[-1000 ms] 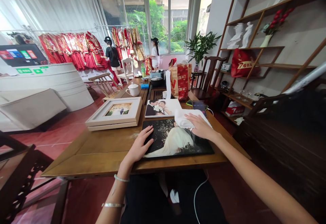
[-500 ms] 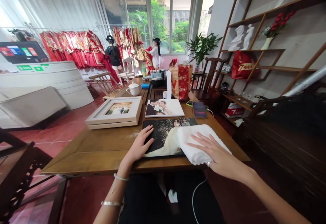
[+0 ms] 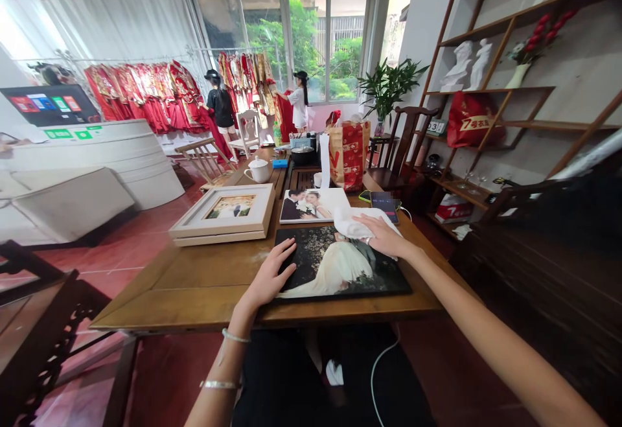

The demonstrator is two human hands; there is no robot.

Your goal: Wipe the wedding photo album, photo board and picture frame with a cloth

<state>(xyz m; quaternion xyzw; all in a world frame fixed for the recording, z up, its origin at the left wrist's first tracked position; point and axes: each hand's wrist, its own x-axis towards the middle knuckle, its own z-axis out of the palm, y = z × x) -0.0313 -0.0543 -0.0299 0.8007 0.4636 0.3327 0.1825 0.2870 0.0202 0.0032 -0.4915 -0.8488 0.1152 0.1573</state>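
Observation:
A large dark photo panel (image 3: 340,265) showing a couple lies flat at the near edge of the wooden table (image 3: 204,284). My left hand (image 3: 269,275) rests flat on its left edge, fingers spread. My right hand (image 3: 381,236) presses a white cloth (image 3: 350,223) against the panel's far right corner, fingers extended over the cloth.
Beyond the panel lie a smaller photo print (image 3: 311,205), a phone (image 3: 385,205) and stacked white picture frames (image 3: 226,213). A teapot (image 3: 257,170) and red gift bag (image 3: 348,155) stand farther back. Two people (image 3: 221,106) stand by racks of red garments. Shelves line the right wall.
My right hand slid the cloth toward the panel's near right corner, then back up to its far right corner. My left hand stayed put.

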